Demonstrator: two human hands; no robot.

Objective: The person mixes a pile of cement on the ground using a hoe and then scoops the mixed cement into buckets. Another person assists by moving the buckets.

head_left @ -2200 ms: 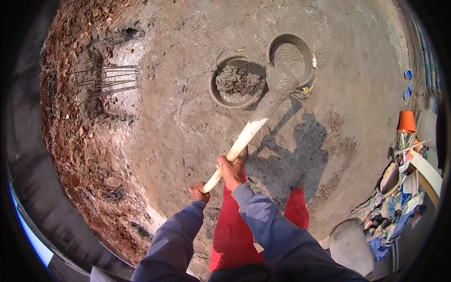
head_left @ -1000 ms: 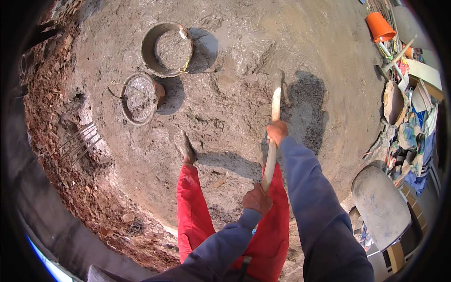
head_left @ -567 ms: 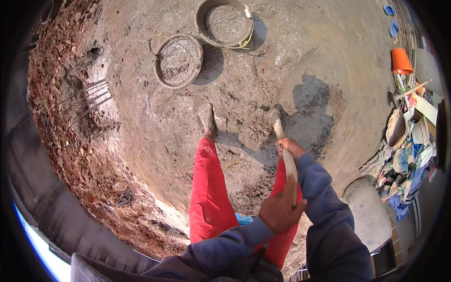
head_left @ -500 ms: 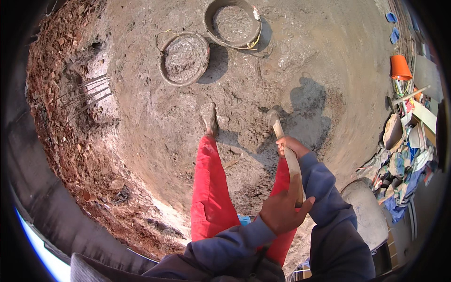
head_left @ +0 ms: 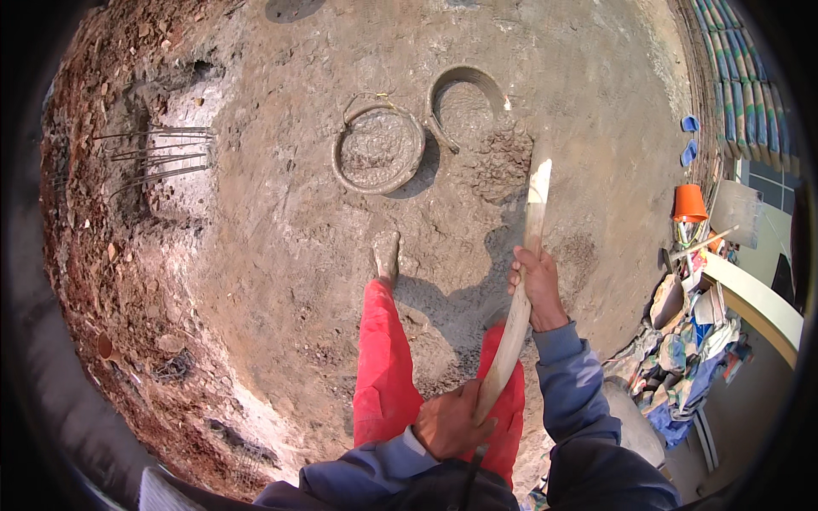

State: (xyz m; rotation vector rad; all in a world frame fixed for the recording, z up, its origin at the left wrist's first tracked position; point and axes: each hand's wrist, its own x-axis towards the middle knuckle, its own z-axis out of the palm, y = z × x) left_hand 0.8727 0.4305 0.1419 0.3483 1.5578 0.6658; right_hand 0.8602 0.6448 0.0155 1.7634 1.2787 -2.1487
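Observation:
My right hand [head_left: 537, 285] grips the middle of a long pale wooden handle [head_left: 515, 328] with a paler splintered patch near its upper part. My left hand [head_left: 452, 422] is closed round the lower end, over my red trousers. At the far end of the handle is a lumpy heap of wet mortar [head_left: 494, 162], just below the right-hand bucket; the tool's head is hidden in it. That bucket [head_left: 439, 89] holds wet grey mix, and a second bucket [head_left: 338, 149] beside it is also filled with mix. My muddy left foot [head_left: 385, 255] stands below them.
Exposed rebar [head_left: 158, 157] crosses a pit at the left, with reddish rubble [head_left: 94, 281] around it. Along the right lie blue sandals [head_left: 688, 153], an orange bucket [head_left: 688, 203], striped sacks [head_left: 741, 85], a pale board [head_left: 750, 298] and piled rags and scraps [head_left: 682, 375].
The handle and my right hand have risen forward, and mortar is now heaped at the handle's far end, near the right-hand bucket. The camera's view has shifted, moving both buckets lower in the picture.

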